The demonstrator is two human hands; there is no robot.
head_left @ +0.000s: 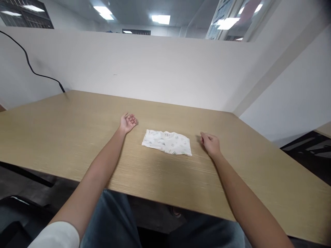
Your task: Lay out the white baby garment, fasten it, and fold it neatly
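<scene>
A folded piece of white cloth (167,142) with small printed figures lies flat on the wooden table (155,175), looking like a small garment. To its left my left hand (128,122) rests palm up, with its fingers loosely bent and apart and nothing in the palm. On the other side my right hand (210,143) lies on its edge with the fingers curled in; I see nothing held in it. Neither hand touches the cloth.
A white wall (160,69) with a window above it borders the back of the table. At the far left a black cable (38,74) hangs down to the tabletop. A black chair (20,213) stands at the lower left, and a dark patterned object (310,151) is beyond the right edge.
</scene>
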